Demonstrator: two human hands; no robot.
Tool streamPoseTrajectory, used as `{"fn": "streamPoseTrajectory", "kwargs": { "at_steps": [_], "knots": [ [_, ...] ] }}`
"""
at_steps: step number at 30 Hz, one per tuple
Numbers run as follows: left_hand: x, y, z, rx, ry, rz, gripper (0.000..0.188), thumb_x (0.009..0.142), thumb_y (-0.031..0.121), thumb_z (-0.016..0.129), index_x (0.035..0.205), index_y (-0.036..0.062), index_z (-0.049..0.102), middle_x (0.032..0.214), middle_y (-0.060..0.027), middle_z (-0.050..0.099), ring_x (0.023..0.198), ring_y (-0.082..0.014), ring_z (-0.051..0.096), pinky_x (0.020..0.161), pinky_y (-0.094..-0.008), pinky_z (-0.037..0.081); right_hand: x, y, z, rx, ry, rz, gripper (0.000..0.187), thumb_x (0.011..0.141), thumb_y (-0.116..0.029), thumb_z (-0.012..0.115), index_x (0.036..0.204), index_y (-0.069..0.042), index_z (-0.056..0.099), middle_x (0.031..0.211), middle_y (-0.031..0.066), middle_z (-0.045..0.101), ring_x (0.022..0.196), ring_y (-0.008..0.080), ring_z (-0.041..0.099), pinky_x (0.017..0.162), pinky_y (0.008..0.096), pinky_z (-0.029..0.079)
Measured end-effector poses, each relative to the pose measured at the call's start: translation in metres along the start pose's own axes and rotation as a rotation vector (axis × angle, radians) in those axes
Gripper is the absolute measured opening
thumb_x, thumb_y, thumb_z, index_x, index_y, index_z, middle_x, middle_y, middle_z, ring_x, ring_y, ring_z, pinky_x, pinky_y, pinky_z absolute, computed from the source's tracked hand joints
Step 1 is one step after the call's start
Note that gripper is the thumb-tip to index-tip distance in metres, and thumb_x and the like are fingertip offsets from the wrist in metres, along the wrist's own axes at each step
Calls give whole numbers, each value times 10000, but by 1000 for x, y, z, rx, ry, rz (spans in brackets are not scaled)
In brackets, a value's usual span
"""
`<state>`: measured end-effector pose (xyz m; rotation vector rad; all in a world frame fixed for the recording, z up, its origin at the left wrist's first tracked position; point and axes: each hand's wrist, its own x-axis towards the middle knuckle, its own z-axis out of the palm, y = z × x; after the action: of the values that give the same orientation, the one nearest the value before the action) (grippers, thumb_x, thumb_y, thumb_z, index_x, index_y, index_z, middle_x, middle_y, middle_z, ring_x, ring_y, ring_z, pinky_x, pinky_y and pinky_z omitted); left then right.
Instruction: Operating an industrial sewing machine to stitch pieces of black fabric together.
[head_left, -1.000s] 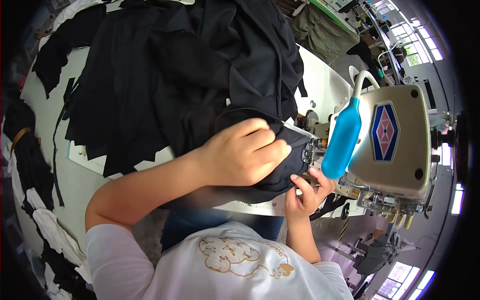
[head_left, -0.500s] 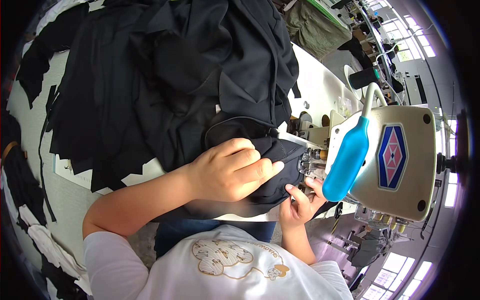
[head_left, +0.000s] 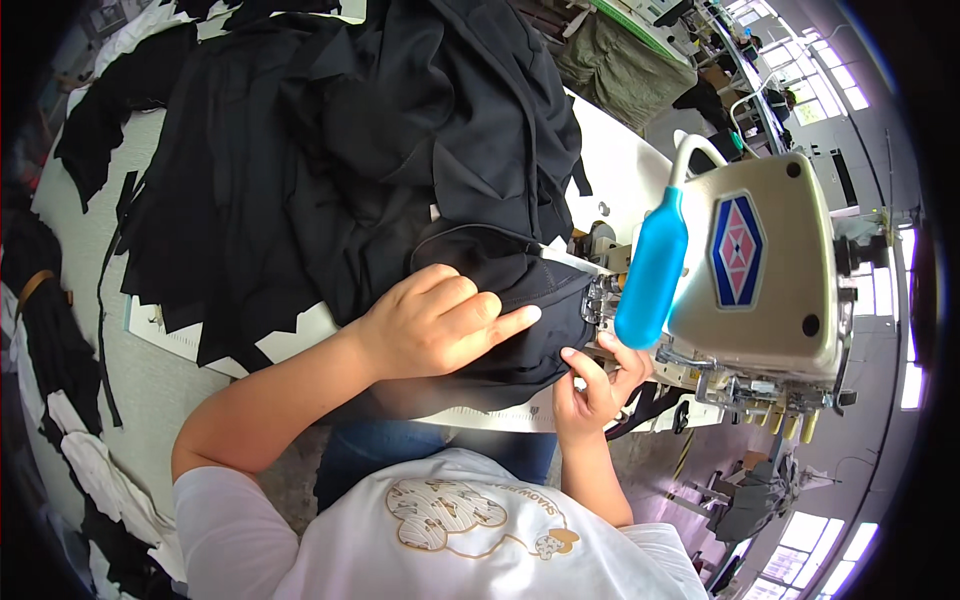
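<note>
A black garment [head_left: 530, 350] lies under the presser foot [head_left: 597, 305] of a cream sewing machine [head_left: 800, 270]. My left hand [head_left: 430, 325] rests on the cloth left of the foot, its fingers curled into the fabric and its index finger pointing toward the foot. Close in front of the foot, my right hand [head_left: 600, 385] pinches the garment's near right edge between thumb and fingers. Some of its fingertips are hidden by the machine. A curved seam line runs across the cloth beyond my left hand.
A blue-sleeved lamp [head_left: 650, 270] on a white bent neck hangs before the machine head. Cut black pieces [head_left: 230, 200] heap up on the table's left and far side. Black and white cloth [head_left: 90, 460] lies at far left. An olive cover [head_left: 620, 60] stands beyond.
The whole view has shifted, so the machine sits further left and higher. My left index finger is straighter and slightly farther from the foot. The right hand keeps its pinch at the edge.
</note>
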<state>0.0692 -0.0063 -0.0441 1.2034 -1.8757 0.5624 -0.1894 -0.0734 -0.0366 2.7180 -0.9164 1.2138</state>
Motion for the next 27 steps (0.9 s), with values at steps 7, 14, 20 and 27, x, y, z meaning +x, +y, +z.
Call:
{"fn": "streamPoseTrajectory", "kwargs": {
  "at_steps": [7, 14, 20, 27],
  "knots": [
    [-16, 4, -11, 53, -124, -24, 488, 774, 127, 707, 1253, 192, 777, 907, 13, 500, 754, -135, 523, 664, -272, 504, -1, 5, 3, 50, 52, -19, 372, 653, 55, 744, 946, -174, 767, 1251, 86, 602, 1215, 355, 520, 1075, 462, 417],
    [-5, -7, -35, 305, -209, -122, 326, 862, 144, 692, 1185, 163, 731, 915, -17, 532, 793, -192, 570, 670, -336, 466, 3, -5, 5, 111, 78, -32, 363, 645, 26, 782, 948, -172, 766, 1246, 87, 619, 1199, 361, 527, 1059, 481, 420],
    [56, 7, -67, 185, 94, -549, 277, 839, 37, 759, 1107, 48, 692, 1131, -118, 607, 1005, -325, 611, 855, -433, 497, 11, -11, -6, 132, 86, 12, 345, 644, -32, 827, 948, -178, 759, 1255, 74, 626, 1181, 355, 541, 1033, 474, 408],
    [-9, 140, -25, 42, -192, -613, 719, 675, 145, 923, 1294, 65, 565, 1203, -156, 569, 1073, -373, 568, 968, -464, 458, 26, -13, -15, 206, 27, -83, 314, 672, -26, 806, 956, -131, 723, 1128, 35, 678, 1136, 312, 611, 984, 472, 448]
  ]
}}
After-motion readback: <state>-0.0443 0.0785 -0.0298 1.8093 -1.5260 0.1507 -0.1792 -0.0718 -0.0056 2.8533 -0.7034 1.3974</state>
